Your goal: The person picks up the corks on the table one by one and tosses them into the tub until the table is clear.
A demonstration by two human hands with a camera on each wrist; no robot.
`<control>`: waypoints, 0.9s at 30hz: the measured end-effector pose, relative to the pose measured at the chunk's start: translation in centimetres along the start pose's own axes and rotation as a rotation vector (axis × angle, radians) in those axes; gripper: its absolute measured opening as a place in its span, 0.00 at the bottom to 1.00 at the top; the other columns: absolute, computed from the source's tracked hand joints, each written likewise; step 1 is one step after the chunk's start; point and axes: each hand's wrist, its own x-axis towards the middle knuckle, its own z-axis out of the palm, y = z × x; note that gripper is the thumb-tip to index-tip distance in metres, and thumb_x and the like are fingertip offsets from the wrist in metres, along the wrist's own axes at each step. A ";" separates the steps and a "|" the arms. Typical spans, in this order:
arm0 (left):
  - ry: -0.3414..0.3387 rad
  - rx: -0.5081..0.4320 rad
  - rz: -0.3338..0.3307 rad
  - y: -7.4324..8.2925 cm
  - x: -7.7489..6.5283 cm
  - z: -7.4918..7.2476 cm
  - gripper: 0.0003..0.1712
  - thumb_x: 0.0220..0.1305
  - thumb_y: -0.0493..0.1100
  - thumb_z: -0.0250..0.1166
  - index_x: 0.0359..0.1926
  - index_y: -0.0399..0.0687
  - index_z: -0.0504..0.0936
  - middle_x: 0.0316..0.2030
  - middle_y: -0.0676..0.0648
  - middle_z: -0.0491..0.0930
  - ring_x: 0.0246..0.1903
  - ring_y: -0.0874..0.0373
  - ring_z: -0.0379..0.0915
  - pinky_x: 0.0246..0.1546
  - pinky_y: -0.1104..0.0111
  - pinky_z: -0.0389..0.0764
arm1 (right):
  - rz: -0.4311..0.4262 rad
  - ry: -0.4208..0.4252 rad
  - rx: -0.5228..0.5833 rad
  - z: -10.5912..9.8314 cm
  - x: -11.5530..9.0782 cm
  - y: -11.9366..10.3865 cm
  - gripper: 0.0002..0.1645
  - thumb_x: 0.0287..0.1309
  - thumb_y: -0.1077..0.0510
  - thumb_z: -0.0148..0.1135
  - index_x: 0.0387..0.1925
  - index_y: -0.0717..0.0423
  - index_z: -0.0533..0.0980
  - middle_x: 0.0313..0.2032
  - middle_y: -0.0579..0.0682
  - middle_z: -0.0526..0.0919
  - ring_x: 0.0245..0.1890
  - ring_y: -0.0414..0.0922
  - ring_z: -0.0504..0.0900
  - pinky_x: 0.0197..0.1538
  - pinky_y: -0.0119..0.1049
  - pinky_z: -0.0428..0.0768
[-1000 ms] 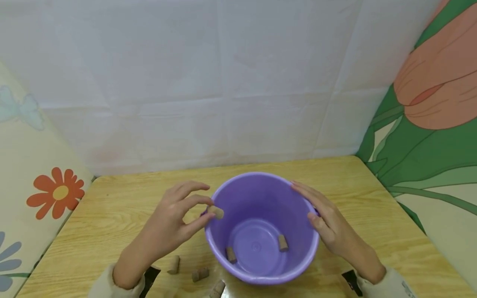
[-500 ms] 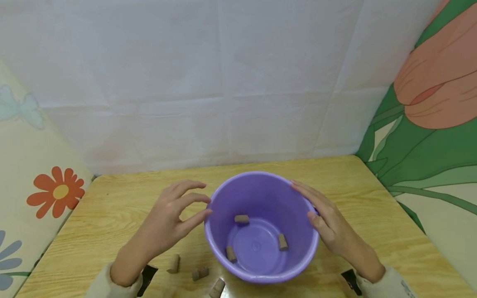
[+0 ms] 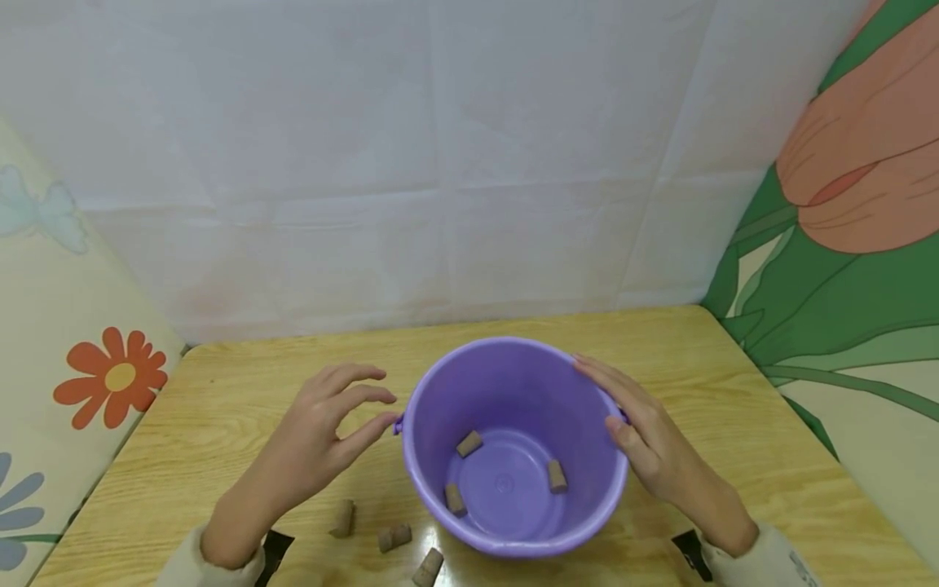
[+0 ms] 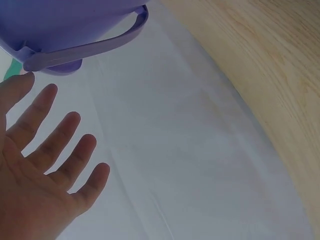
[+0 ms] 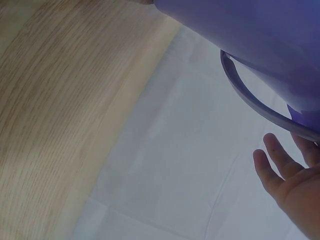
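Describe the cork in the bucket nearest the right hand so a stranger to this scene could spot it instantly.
On the wooden table, find the purple bucket, whose rim the right hand touches. Look inside it, toward that hand's side. The cork there lies alone, while the other two corks in the bucket both lie toward the opposite side.

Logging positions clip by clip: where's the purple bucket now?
At the head view's lower centre, the purple bucket stands on the table between the left hand and right hand.
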 end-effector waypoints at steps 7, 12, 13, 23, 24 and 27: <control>-0.033 0.032 -0.012 -0.4 -0.8 0.1 0.08 0.58 0.44 0.72 0.39 0.51 0.86 0.49 0.48 0.83 0.52 0.49 0.76 0.49 0.50 0.76 | -0.001 0.000 -0.001 0.0 0.0 0.1 0.28 0.75 0.55 0.41 0.71 0.61 0.64 0.70 0.59 0.68 0.74 0.42 0.63 0.75 0.25 0.56; -0.058 0.041 -0.018 -0.7 -1.4 0.1 0.09 0.57 0.43 0.73 0.40 0.52 0.86 0.49 0.50 0.83 0.51 0.51 0.77 0.47 0.50 0.79 | -0.003 0.000 -0.005 0.0 0.0 0.1 0.28 0.76 0.55 0.40 0.71 0.61 0.64 0.70 0.59 0.68 0.74 0.43 0.63 0.75 0.25 0.56; -0.063 0.044 -0.021 -0.8 -1.5 0.1 0.09 0.57 0.42 0.73 0.40 0.52 0.86 0.49 0.50 0.83 0.51 0.51 0.77 0.47 0.50 0.79 | -0.004 0.000 -0.003 0.0 0.0 0.1 0.28 0.76 0.54 0.40 0.71 0.61 0.64 0.70 0.59 0.68 0.74 0.43 0.63 0.74 0.25 0.57; -0.120 0.079 -0.070 -1.2 -2.8 0.3 0.12 0.54 0.41 0.75 0.41 0.53 0.86 0.48 0.50 0.83 0.51 0.51 0.78 0.46 0.51 0.80 | -0.008 0.004 0.008 0.1 0.0 0.2 0.28 0.77 0.53 0.39 0.70 0.62 0.64 0.70 0.59 0.68 0.74 0.42 0.63 0.74 0.25 0.57; -0.127 0.083 -0.072 -1.3 -3.0 0.3 0.12 0.54 0.41 0.75 0.41 0.53 0.86 0.49 0.51 0.83 0.51 0.51 0.78 0.46 0.51 0.81 | -0.008 0.005 0.009 0.1 0.0 0.2 0.29 0.77 0.52 0.39 0.70 0.62 0.64 0.70 0.59 0.68 0.74 0.43 0.63 0.75 0.25 0.57; -0.147 0.090 -0.081 -1.4 -3.3 0.3 0.13 0.54 0.41 0.75 0.42 0.55 0.86 0.49 0.52 0.83 0.51 0.52 0.78 0.45 0.53 0.82 | -0.009 0.008 0.012 0.1 0.0 0.2 0.29 0.77 0.52 0.38 0.70 0.63 0.64 0.70 0.59 0.68 0.74 0.43 0.63 0.75 0.25 0.57</control>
